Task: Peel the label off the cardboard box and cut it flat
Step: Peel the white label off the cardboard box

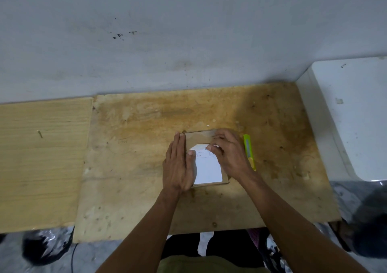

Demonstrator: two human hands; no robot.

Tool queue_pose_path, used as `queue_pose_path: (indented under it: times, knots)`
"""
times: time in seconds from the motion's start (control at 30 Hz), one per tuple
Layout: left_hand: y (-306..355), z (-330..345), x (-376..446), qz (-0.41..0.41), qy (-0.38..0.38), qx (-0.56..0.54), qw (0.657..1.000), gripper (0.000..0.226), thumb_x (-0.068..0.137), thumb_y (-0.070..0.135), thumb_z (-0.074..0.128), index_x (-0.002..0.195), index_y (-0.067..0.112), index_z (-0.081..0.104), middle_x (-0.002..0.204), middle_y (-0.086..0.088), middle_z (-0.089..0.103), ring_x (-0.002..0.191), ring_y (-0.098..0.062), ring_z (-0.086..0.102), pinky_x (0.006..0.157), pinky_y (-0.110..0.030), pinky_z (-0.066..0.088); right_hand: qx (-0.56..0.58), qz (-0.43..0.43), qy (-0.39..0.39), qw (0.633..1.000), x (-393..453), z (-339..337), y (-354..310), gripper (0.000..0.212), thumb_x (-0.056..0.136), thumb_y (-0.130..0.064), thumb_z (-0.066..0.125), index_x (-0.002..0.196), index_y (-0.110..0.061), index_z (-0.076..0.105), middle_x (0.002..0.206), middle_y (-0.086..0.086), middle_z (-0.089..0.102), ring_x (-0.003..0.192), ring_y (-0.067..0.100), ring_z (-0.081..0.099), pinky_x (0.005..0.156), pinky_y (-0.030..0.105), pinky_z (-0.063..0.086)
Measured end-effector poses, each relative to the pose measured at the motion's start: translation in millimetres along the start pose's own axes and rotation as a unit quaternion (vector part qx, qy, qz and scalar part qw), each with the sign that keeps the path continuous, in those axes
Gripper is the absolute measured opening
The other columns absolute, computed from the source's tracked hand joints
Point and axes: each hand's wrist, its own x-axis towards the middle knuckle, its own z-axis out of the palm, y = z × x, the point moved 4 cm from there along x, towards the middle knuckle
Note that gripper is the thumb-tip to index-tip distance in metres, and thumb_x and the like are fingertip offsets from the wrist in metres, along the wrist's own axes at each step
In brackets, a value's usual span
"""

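Observation:
A small brown cardboard box [199,137] lies flat on the stained plywood tabletop [146,168]. A white label [208,169] covers its near part; the label's far left corner looks lifted or folded. My left hand [178,164] lies flat with straight fingers along the box's left edge, its thumb resting on the label. My right hand [229,153] sits over the box's right side, with its fingers curled at the label's far edge and the thumb tip on the label. A yellow-green utility knife [249,151] lies just right of the box, partly under my right wrist.
A lighter wooden board [41,157] adjoins the plywood on the left. A grey wall [188,42] rises right behind the table. A white appliance or cabinet [356,115] stands at the right. Dark bags [41,247] lie on the floor below the front edge.

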Motion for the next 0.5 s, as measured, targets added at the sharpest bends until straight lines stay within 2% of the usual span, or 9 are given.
queue_pose_path:
  times: [0.1, 0.23, 0.33, 0.43, 0.5]
  knots:
    - [-1, -2, -2, -0.007, -0.001, -0.003, 1.000, 0.064, 0.102, 0.050, 0.015, 0.160, 0.023, 0.017, 0.168, 0.009, 0.009, 0.154, -0.012, 0.011, 0.123, -0.044, 0.021, 0.026, 0.012, 0.006, 1.000, -3, -1, 0, 0.013, 0.088, -0.018, 0.069, 0.085, -0.006, 0.072, 0.121, 0.009, 0.059, 0.112, 0.020, 0.054, 0.094, 0.028, 0.042]
    - [-4, -1, -4, -0.018, -0.003, -0.019, 1.000, 0.063, 0.100, 0.051, 0.012, 0.160, 0.029, 0.015, 0.167, 0.015, 0.006, 0.154, -0.010, 0.011, 0.121, -0.047, 0.021, 0.070, 0.030, 0.012, 0.997, -7, -6, -2, 0.011, 0.086, -0.014, 0.071, 0.076, -0.010, 0.069, 0.128, 0.008, 0.057, 0.111, 0.012, 0.052, 0.090, 0.025, 0.041]
    - [-7, 1, -3, -0.009, 0.014, -0.040, 0.999, 0.057, 0.105, 0.041, 0.012, 0.159, 0.023, 0.021, 0.167, 0.011, 0.010, 0.154, -0.007, 0.010, 0.122, -0.049, 0.020, 0.104, 0.040, 0.011, 0.994, -9, -7, 1, 0.024, 0.085, -0.007, 0.071, 0.067, -0.020, 0.060, 0.132, 0.008, 0.055, 0.116, 0.016, 0.054, 0.092, 0.026, 0.044]
    - [-10, 4, -1, 0.009, 0.031, -0.055, 0.998, 0.053, 0.108, 0.031, 0.017, 0.158, 0.017, 0.025, 0.167, 0.005, 0.016, 0.154, -0.009, 0.012, 0.122, -0.049, 0.020, 0.120, 0.058, 0.001, 0.991, -11, -7, 9, 0.016, 0.085, 0.000, 0.067, 0.070, 0.000, 0.062, 0.135, 0.005, 0.052, 0.122, 0.016, 0.054, 0.095, 0.018, 0.044]
    - [-17, 5, 0, -0.010, 0.011, -0.054, 0.998, 0.053, 0.107, 0.035, 0.020, 0.159, 0.025, 0.021, 0.167, 0.010, 0.012, 0.154, -0.009, 0.009, 0.122, -0.050, 0.018, 0.131, 0.067, -0.001, 0.989, -11, -8, 12, 0.014, 0.084, 0.003, 0.067, 0.071, 0.004, 0.062, 0.135, 0.002, 0.052, 0.124, 0.014, 0.052, 0.095, 0.010, 0.042]
